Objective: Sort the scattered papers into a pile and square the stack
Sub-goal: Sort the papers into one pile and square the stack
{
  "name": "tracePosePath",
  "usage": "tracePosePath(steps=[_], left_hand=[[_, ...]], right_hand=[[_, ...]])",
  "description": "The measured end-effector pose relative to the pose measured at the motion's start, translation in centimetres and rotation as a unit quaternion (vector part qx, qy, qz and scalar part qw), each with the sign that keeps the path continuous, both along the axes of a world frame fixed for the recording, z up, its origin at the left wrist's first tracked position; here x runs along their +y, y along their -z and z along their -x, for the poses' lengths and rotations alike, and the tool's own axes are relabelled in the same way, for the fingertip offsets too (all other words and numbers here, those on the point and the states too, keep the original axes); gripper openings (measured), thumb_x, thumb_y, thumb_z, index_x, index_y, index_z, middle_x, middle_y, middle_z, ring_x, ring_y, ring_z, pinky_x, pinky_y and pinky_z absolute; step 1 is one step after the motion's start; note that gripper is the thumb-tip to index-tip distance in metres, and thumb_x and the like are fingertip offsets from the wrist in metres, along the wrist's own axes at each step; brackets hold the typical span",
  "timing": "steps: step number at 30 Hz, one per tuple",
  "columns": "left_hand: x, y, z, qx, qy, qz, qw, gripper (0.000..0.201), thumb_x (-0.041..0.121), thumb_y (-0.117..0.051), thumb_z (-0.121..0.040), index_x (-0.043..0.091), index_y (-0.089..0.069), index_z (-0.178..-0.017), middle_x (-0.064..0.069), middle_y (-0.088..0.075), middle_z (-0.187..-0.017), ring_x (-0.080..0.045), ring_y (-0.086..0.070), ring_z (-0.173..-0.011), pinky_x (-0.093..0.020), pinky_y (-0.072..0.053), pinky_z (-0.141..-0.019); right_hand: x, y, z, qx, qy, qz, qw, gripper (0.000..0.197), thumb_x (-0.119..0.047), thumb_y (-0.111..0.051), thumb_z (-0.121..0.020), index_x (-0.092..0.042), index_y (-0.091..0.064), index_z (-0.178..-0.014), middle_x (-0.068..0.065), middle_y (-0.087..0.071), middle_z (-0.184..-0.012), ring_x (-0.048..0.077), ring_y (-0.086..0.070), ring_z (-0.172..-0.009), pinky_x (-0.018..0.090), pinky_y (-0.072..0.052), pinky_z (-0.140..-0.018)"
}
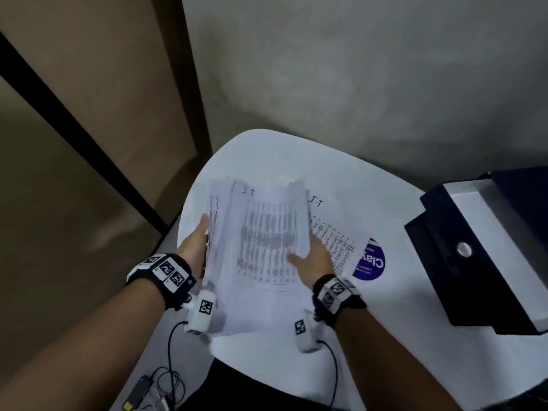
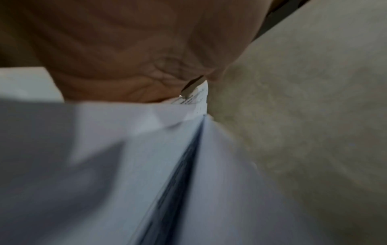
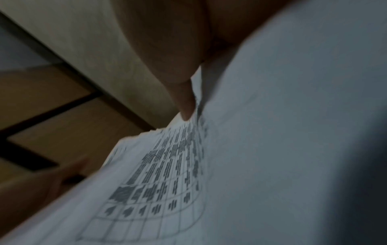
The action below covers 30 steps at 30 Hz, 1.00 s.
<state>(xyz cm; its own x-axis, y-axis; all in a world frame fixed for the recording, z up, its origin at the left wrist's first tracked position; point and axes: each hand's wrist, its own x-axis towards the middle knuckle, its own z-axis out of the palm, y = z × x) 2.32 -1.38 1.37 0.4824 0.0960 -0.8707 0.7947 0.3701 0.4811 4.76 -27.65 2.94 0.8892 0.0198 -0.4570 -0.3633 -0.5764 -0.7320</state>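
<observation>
Holding a bunch of papers (image 1: 261,247) up off the white table (image 1: 385,307), near the middle of the head view. Left hand (image 1: 194,247) at about 9 o'clock of the bunch, thumb up along the edge, fingers hidden behind the sheets, so likely wrapped round that side. Right hand (image 1: 314,259) at about 4 o'clock of the bunch, thumb on top of the front sheet and fingers tucked under, pinching it. Edges not lined up: sheets fanned out at the top and at the left, one corner bent in the left wrist view.

One more sheet (image 1: 335,232) lying flat on the table at about 3 o'clock of the bunch, partly under the right hand. Blue round sticker (image 1: 372,262) just beside it. Black and white box (image 1: 480,247) far over at 3 o'clock.

Probably gathering, not squaring yet.

What could go wrong:
- Loose sheets slipping out at the bottom, since only the sides are held.
- Bent corner getting creased harder when tapped on the table.
- Flat sheet left behind, or pushed off the table edge.
- Fanned sheets staying crooked if squeezed too tight while tapping.
</observation>
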Motion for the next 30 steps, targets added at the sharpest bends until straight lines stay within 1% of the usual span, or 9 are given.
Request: tracePosePath(steps=[3,5,7,9,12,15,20,25,30], left_hand=[[-1.7,-1.7,-0.1,-0.021,0.162,-0.191,0.968,0.087,0.063,-0.070,-0.078,0.011,-0.045,-0.142,-0.011,-0.050,-0.144,-0.033,-0.051,-0.128,-0.044,-0.041,-0.103],[-2.5,-1.5,-0.1,-0.045,0.229,-0.317,0.919,0.045,0.034,-0.070,-0.089,0.007,-0.050,-0.120,-0.006,-0.062,-0.113,-0.028,-0.057,-0.110,-0.033,-0.045,-0.086],[-2.9,-1.5,0.0,-0.057,0.230,-0.355,0.904,0.029,0.019,-0.063,-0.095,0.007,-0.050,-0.118,0.004,-0.050,-0.086,-0.024,-0.054,-0.101,-0.029,-0.038,-0.079],[-2.9,-1.7,0.1,-0.058,0.229,-0.361,0.902,0.035,0.018,-0.060,-0.096,0.003,-0.049,-0.125,-0.001,-0.049,-0.094,-0.023,-0.051,-0.101,-0.029,-0.037,-0.080],[-2.8,-2.1,0.2,-0.056,0.235,-0.360,0.901,0.042,0.018,-0.060,-0.097,0.000,-0.047,-0.132,-0.014,-0.055,-0.121,-0.024,-0.048,-0.101,-0.029,-0.036,-0.083],[-2.4,-2.0,0.2,-0.052,0.241,-0.352,0.903,0.044,0.017,-0.060,-0.097,0.000,-0.046,-0.134,-0.017,-0.053,-0.135,-0.031,-0.052,-0.120,-0.029,-0.035,-0.086],[-1.0,-1.6,0.7,-0.052,0.237,-0.338,0.909,0.041,0.018,-0.064,-0.094,0.002,-0.049,-0.130,-0.010,-0.056,-0.127,-0.030,-0.053,-0.120,-0.030,-0.038,-0.092],[0.0,-0.6,1.1,-0.055,0.213,-0.322,0.921,0.030,0.018,-0.068,-0.091,0.010,-0.053,-0.116,-0.007,-0.060,-0.123,-0.027,-0.056,-0.110,-0.039,-0.044,-0.101],[0.1,-0.5,1.2,-0.049,0.213,-0.313,0.924,0.037,0.017,-0.068,-0.092,0.009,-0.054,-0.124,0.002,-0.054,-0.119,-0.028,-0.053,-0.120,-0.038,-0.041,-0.105]], right_hand=[[1.0,0.8,0.8,-0.033,0.013,0.014,0.999,0.055,-0.035,-0.065,-0.093,-0.016,-0.047,-0.141,-0.009,-0.056,-0.129,0.016,-0.054,-0.123,0.026,-0.045,-0.100],[-1.1,1.8,0.2,-0.056,0.127,0.141,0.980,0.063,-0.045,-0.065,-0.089,-0.016,-0.045,-0.142,-0.001,-0.051,-0.138,0.026,-0.050,-0.128,0.038,-0.048,-0.101],[-4.1,2.3,0.0,0.053,0.239,0.238,0.940,0.081,-0.048,-0.068,-0.083,-0.011,-0.035,-0.147,0.013,-0.040,-0.147,0.037,-0.043,-0.130,0.051,-0.043,-0.104],[-6.1,2.8,-0.3,0.125,0.301,0.207,0.922,0.089,-0.045,-0.074,-0.078,-0.003,-0.033,-0.146,0.022,-0.042,-0.143,0.040,-0.048,-0.124,0.046,-0.043,-0.102],[-6.5,3.4,-1.1,0.097,0.340,0.078,0.932,0.083,-0.031,-0.081,-0.075,0.005,-0.039,-0.137,0.021,-0.057,-0.129,0.039,-0.061,-0.112,0.039,-0.052,-0.089],[-5.8,3.1,-1.8,0.117,0.316,0.028,0.941,0.069,-0.031,-0.081,-0.077,0.000,-0.047,-0.128,0.016,-0.064,-0.115,0.036,-0.066,-0.100,0.041,-0.055,-0.088],[-4.3,2.1,-2.7,0.132,0.236,0.049,0.962,0.067,-0.024,-0.075,-0.085,0.002,-0.044,-0.139,0.017,-0.055,-0.137,0.036,-0.056,-0.122,0.038,-0.046,-0.098],[-2.6,1.6,-3.4,0.146,0.194,0.036,0.969,0.070,-0.022,-0.076,-0.083,0.002,-0.045,-0.142,0.016,-0.055,-0.139,0.035,-0.057,-0.122,0.035,-0.048,-0.096],[-1.9,1.3,-4.1,0.136,0.217,-0.007,0.967,0.073,-0.015,-0.074,-0.084,-0.003,-0.037,-0.146,0.018,-0.056,-0.129,0.032,-0.058,-0.111,0.032,-0.046,-0.089]])
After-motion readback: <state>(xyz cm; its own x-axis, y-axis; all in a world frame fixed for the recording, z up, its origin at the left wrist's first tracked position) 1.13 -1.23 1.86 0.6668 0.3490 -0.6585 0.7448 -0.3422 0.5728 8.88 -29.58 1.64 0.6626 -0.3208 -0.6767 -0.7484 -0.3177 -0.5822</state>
